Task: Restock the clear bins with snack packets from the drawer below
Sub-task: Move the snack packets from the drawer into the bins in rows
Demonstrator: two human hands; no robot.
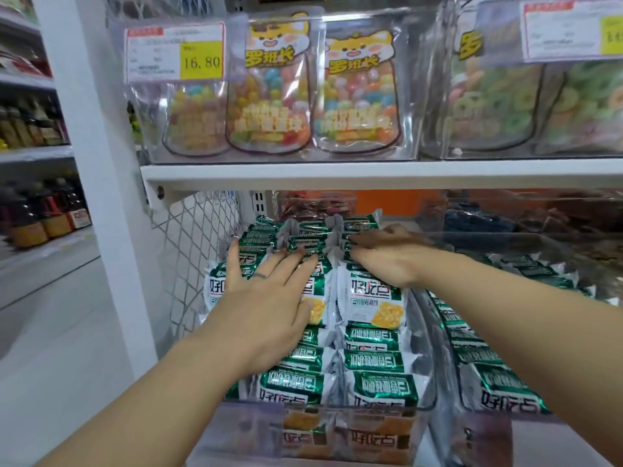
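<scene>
A clear bin [425,345] on the lower shelf is packed with green-and-white snack packets [372,306] in two rows. My left hand [266,298] lies flat on the left row with its fingers spread and straight. My right hand [387,256] reaches further back and rests on the right row, fingers stretched across the packet tops. Neither hand grips a packet. The drawer below is out of view.
A second clear bin [526,241] with the same green packets stands to the right. The white shelf [371,171] above carries clear bins of candy bags [269,92] and price tags. A white wire mesh panel [192,247] closes the left side. Bottles line the shelves at far left.
</scene>
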